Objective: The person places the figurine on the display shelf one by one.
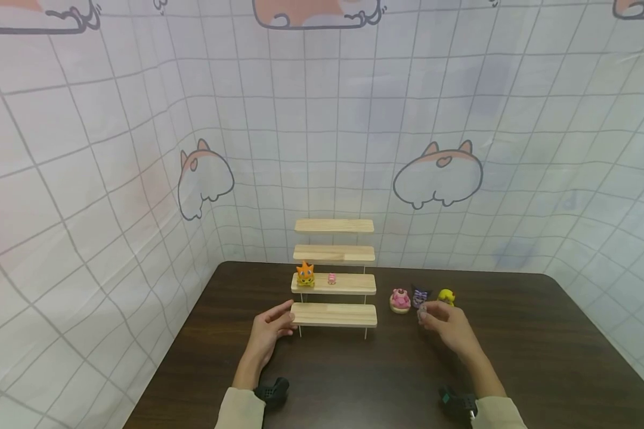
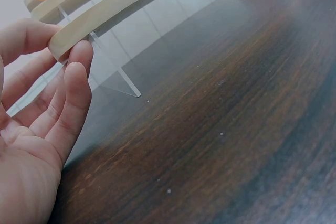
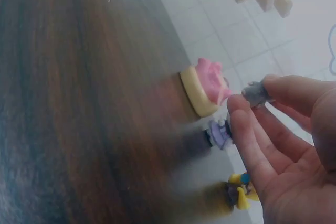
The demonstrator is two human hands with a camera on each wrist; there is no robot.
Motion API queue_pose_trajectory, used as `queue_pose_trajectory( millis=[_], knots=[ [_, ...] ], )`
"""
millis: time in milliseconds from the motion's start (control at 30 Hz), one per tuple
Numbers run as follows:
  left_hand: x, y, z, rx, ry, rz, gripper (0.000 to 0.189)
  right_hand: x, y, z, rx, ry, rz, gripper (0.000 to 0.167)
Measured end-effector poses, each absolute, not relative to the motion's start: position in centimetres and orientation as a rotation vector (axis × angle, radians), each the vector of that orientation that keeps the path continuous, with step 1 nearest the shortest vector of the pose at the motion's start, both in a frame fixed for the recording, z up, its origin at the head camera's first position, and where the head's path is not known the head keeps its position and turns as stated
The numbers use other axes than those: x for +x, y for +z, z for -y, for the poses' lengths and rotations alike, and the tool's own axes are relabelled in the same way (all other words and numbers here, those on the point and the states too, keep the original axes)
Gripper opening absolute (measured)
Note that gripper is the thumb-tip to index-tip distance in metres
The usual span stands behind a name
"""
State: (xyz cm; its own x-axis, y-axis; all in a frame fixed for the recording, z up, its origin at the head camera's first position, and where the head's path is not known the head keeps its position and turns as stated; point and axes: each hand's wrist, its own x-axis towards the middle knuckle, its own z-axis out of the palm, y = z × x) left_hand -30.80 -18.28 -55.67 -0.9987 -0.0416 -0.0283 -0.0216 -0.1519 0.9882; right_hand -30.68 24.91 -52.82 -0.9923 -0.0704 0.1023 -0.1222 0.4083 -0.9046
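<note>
A tiered wooden display stand (image 1: pixel 334 314) with clear legs stands on the dark table. My left hand (image 1: pixel 268 333) pinches the left end of its lowest shelf (image 2: pixel 115 9) between thumb and fingers. On the second shelf sit an orange and yellow figurine (image 1: pixel 305 274) and a tiny pink figurine (image 1: pixel 331 279). To the stand's right, my right hand (image 1: pixel 451 326) pinches a small grey figurine (image 3: pixel 255 94) above the table. Close by stand a pink figurine on a cream base (image 1: pixel 400 301), a purple and black figurine (image 1: pixel 420 297) and a yellow figurine (image 1: pixel 446 296), partly behind the hand.
The dark wooden table (image 1: pixel 333 387) meets a white grid-patterned cloth (image 1: pixel 322 149) at its back and sides. The two upper shelves (image 1: pixel 334 253) rise behind the lower ones. Each wrist wears a black device (image 1: pixel 273 392).
</note>
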Motion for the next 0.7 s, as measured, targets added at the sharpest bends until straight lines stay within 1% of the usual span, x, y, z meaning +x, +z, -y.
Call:
queue_pose_trajectory(
  millis=[200, 400, 700],
  knots=[
    [-30.8, -55.8, 18.3, 0.087, -2.372, 2.037, 0.045, -30.3, -51.9, -24.5, 0.193, 1.687, 2.575, 0.040],
    [-30.8, -55.9, 18.3, 0.071, -2.380, 2.021, 0.044, -29.9, -50.8, -23.8, 0.226, 1.664, 2.549, 0.039],
    [-30.9, -55.7, 18.3, 0.073, -2.381, 2.033, 0.045, -29.6, -49.7, -22.5, 0.370, 1.691, 2.446, 0.037]
  ],
)
